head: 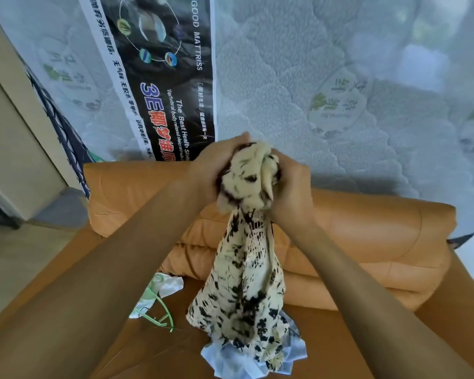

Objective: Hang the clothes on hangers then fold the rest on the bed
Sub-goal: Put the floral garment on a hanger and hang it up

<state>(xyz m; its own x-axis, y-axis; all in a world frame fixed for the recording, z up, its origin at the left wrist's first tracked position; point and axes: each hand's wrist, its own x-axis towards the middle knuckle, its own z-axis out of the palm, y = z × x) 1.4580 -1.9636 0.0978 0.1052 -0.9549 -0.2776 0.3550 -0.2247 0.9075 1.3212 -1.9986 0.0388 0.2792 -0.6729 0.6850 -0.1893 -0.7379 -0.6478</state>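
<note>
1. I am seeing the left hand [212, 173] curling round the bunched top of a cream garment with black print [244, 283], gripping it from the left.
2. The right hand [292, 190] is clutching the same bunch from the right, its fingertips sinking into the fabric.
3. The garment is hanging down from both hands in front of the bed [148, 356]. Its lower end is showing over a pale blue-white cloth [230, 362] lying there, and I cannot tell whether the two are touching.
4. A green hanger [171, 321] is lying on the bed just left of the garment, partly over a white cloth [173, 284].
5. A folded orange quilt [367, 242] is sitting behind the hands, and a plastic-wrapped mattress [298, 77] is standing upright behind it.
</note>
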